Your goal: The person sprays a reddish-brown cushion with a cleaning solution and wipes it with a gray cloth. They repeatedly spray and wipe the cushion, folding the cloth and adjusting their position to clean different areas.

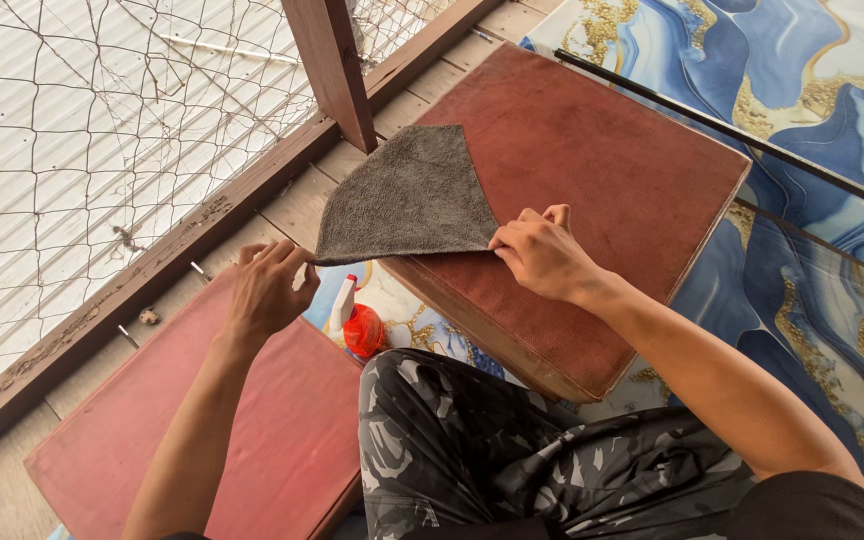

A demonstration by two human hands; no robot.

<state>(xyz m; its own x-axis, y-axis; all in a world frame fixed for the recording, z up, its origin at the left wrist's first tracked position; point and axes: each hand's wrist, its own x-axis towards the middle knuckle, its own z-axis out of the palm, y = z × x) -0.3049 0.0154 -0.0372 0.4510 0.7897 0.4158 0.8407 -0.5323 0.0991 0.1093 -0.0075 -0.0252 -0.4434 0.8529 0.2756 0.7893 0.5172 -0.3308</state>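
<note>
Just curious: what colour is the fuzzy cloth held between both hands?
The fuzzy folded cloth is dark grey, seen in the head view.

Grey cloth (407, 200): matt, nubby terry. Cushion (592, 190) beneath it: reddish-brown, suede-like, matt. Second cushion (252, 440): smoother, faint sheen. Floor (812, 90): glossy marbled blue. Rail (182, 250): rough, worn wood. Bottle (357, 325): shiny plastic.

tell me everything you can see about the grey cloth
The grey cloth looks like soft, fuzzy towelling, plain and dry-looking. It is spread in a rough triangle, its point toward the wooden post. The left hand pinches its left corner and the right hand its right corner, pulling the near edge taut. It lies partly on the brown cushion.
</note>
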